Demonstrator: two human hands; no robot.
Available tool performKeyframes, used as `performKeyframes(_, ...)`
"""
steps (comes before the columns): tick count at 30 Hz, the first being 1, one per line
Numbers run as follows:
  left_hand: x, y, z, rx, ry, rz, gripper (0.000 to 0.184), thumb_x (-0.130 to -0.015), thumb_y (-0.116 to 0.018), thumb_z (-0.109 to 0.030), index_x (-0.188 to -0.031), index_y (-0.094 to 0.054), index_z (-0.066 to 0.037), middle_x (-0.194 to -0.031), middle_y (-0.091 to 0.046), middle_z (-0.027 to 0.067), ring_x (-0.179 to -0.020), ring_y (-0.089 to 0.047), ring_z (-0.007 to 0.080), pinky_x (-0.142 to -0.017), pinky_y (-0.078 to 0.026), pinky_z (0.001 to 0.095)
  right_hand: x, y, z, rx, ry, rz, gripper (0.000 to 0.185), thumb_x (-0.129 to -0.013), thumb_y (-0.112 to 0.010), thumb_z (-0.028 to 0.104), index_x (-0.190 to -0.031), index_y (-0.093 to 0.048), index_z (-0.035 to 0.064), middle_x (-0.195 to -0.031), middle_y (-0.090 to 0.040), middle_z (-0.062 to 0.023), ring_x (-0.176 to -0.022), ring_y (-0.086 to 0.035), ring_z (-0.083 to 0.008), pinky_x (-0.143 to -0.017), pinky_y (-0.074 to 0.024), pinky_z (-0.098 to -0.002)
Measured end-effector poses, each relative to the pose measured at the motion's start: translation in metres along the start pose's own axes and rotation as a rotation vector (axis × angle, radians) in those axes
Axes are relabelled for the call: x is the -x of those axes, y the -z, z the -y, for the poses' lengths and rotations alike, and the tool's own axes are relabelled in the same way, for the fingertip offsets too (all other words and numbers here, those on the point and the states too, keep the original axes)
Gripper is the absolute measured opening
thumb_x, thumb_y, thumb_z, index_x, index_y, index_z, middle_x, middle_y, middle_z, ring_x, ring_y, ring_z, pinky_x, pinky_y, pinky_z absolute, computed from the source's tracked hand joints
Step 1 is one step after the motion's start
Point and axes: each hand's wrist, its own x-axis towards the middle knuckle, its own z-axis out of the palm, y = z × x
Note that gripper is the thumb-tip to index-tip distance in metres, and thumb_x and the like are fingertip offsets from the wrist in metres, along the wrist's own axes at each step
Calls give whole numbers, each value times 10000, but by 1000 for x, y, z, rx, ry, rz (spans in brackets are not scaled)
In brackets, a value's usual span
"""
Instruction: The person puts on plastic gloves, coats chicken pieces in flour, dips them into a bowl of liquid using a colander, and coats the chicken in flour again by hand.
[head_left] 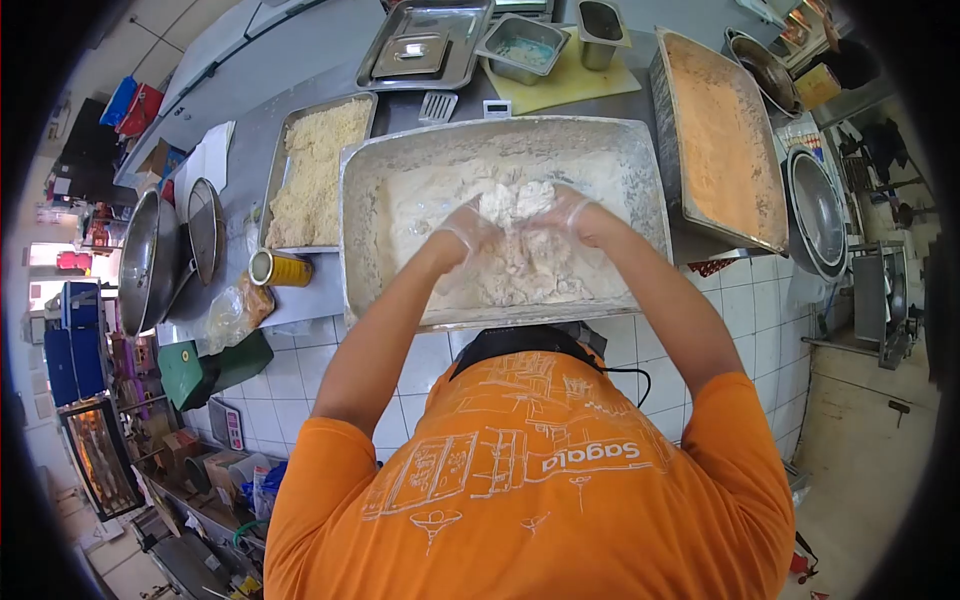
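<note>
A large metal tray [355, 240] holds white flour [410, 205] right in front of me. Both my hands, in clear plastic gloves, are down in it. My left hand [472, 226] curls round floured pieces [515, 202] at the middle of the tray. From the right, my right hand [570, 215] closes round the same whitish clump. More floured lumps lie between and below my hands, and flour hides some of my fingertips.
Left of the tray are a crumb-filled tray [318, 165], a yellow can [282, 268], a sieve [205, 230] and a large pan [150, 262]. An orange-powder tray [722, 140] and metal bowls [818, 210] stand right. Behind are steel containers [522, 48] on a yellow board [560, 90].
</note>
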Motion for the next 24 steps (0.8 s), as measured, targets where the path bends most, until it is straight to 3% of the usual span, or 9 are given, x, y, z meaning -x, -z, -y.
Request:
performKeyframes(3, 20, 11, -66, -327, 192, 25, 710, -777, -673, -157, -1378, -349, 39, -1011, -648, 201, -881, -631, 298, -793, -495, 349, 21, 19, 14, 114, 154, 58, 820, -743, -747, 101, -1431, -304, 51, -1265, -566, -155, -1154, -546, -250, -927, -471, -315)
performKeyframes(7, 12, 6, -47, -566, 225, -28, 817, -784, -692, -231, -1428, -259, 24, -1070, -638, 241, -915, -633, 341, -810, -490, 359, 43, 43, 31, 665, 518, 100, 893, -736, -778, 199, -1464, -275, 79, -1304, -543, -193, -1187, -524, -259, -910, -482, -333)
performKeyframes(10, 23, 11, -37, -605, 177, 11, 900, -794, -712, -338, -1441, -217, 44, -1002, -648, 258, -888, -636, 334, -807, -487, 355, 74, 34, 89, 549, -192, 116, 882, -776, -743, 411, -1457, -289, 84, -1336, -499, -241, -1168, -528, -277, -873, -505, -349)
performKeyframes(12, 22, 11, -10, -690, 252, 28, 831, -807, -697, -346, -1417, -303, 58, -987, -645, 261, -877, -634, 339, -807, -489, 359, 27, 67, -3, 645, -430, 16, 896, -793, -666, 548, -1472, -272, 116, -1382, -454, -237, -1204, -500, -304, -866, -516, -374)
performKeyframes(13, 10, 13, 27, -929, 89, 344, 720, -823, -680, -337, -1351, -403, 67, -1001, -645, 241, -882, -632, 314, -807, -490, 359, 4, 83, -48, 686, -552, -29, 910, -801, -627, 617, -1479, -263, 132, -1405, -432, -235, -1222, -486, -317, -863, -521, -386)
performKeyframes(15, 0, 9, 63, -790, 170, 508, 558, -854, -646, -314, -1236, -540, 79, -1021, -645, 206, -886, -626, 274, -805, -490, 358, 35, 55, -50, 593, -376, 88, 901, -810, -551, 682, -1460, -316, 103, -1397, -453, -211, -1179, -524, -327, -853, -527, -385)
performKeyframes(18, 15, -32, 47, -6, 581, 157, 445, -884, -612, -283, -1138, -613, 83, -1046, -644, 172, -893, -615, 241, -813, -490, 352, 33, 11, -91, 267, -210, 289, 808, -829, -540, 667, -1405, -437, 109, -1436, -409, -177, -1219, -485, -324, -852, -527, -392)
performKeyframes(21, 13, -47, 18, 184, 372, 246, 547, -860, -639, -286, -1257, -526, 73, -1066, -637, 185, -947, -593, 240, -851, -482, 322, -4, -45, -86, -412, -335, 381, 704, -813, -640, 568, -1369, -502, 159, -1490, -335, -133, -1314, -377, -305, -887, -510, -434)
performKeyframes(24, -5, -49, 23, -423, 369, -223, 681, -830, -673, -247, -1388, -385, 18, -1060, -635, 196, -969, -571, 220, -851, -468, 313, 3, -49, -42, -464, -438, 139, 685, -787, -721, 465, -1327, -527, 90, -1402, -450, -123, -1242, -462, -272, -896, -506, -419)
